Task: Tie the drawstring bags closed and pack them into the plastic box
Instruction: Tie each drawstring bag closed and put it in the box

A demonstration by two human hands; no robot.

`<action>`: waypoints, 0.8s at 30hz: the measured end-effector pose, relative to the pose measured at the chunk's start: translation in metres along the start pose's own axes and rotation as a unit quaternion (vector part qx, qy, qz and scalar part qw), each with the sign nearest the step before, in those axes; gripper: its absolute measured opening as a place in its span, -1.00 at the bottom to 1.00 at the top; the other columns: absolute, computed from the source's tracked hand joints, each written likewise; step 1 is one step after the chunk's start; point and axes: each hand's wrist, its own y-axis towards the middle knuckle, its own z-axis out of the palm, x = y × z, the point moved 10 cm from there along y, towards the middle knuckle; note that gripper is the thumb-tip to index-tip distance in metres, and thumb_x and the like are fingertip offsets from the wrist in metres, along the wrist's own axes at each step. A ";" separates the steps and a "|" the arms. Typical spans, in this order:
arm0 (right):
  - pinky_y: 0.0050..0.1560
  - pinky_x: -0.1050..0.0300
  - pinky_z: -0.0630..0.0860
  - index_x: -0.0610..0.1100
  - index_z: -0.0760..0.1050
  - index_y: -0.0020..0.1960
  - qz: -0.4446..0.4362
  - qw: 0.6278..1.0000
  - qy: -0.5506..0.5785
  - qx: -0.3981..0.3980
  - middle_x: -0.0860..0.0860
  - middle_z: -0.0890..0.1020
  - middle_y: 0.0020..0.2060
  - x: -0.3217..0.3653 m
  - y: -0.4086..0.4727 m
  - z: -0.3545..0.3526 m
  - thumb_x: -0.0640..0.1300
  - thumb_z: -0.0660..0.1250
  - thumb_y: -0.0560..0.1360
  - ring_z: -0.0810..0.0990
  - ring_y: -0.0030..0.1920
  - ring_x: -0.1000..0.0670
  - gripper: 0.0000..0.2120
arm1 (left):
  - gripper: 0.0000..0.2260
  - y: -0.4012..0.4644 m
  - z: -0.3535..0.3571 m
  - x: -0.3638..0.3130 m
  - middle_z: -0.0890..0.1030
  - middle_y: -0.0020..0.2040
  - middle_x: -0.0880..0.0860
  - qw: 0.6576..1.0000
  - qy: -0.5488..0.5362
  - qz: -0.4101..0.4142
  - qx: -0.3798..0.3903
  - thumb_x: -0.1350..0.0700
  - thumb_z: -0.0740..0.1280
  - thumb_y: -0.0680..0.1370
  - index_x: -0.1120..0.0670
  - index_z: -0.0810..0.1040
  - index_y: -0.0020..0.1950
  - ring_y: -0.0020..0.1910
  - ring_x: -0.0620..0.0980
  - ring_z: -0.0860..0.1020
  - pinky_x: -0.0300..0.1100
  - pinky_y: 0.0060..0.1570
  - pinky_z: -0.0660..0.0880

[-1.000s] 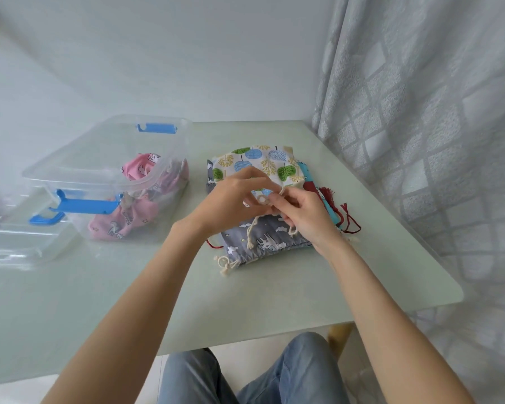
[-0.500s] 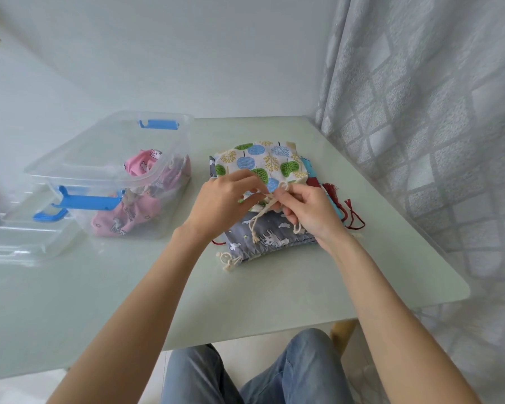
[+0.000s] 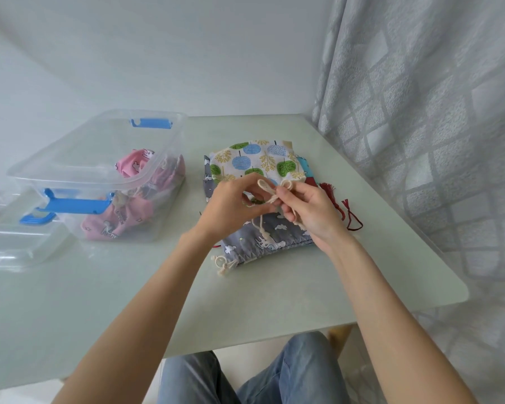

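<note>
A tree-print drawstring bag [image 3: 254, 161] lies on top of a small stack of bags, above a grey bag [image 3: 263, 242] with white animals and clouds. My left hand [image 3: 231, 208] and my right hand [image 3: 309, 211] meet over the stack, each pinching a loop of the cream drawstring [image 3: 270, 189] of the tree-print bag. The clear plastic box [image 3: 99, 170] with blue handles stands to the left, open, and holds pink drawstring bags [image 3: 120, 220].
The box's clear lid [image 3: 15, 246] lies at the far left edge of the pale green table [image 3: 274, 301]. Red cords and a tassel [image 3: 344, 211] stick out right of the stack. A grey curtain [image 3: 420, 112] hangs along the right edge.
Both hands have lifted the cream cord slightly and formed two loops of it between the fingertips. The bags and the box have stayed in place.
</note>
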 end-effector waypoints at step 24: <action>-0.09 0.22 0.51 -0.25 0.61 -0.26 -0.530 0.723 -0.413 -0.159 -0.03 0.67 -0.28 0.072 -0.050 0.014 -0.28 0.47 0.42 0.56 -0.20 -0.02 -0.90 | -0.76 -0.002 0.032 0.018 0.63 -0.05 -0.05 0.960 -0.217 -0.104 0.142 0.28 0.19 0.60 0.01 0.53 0.15 -0.11 -0.17 0.57 -0.29 -0.03 0.48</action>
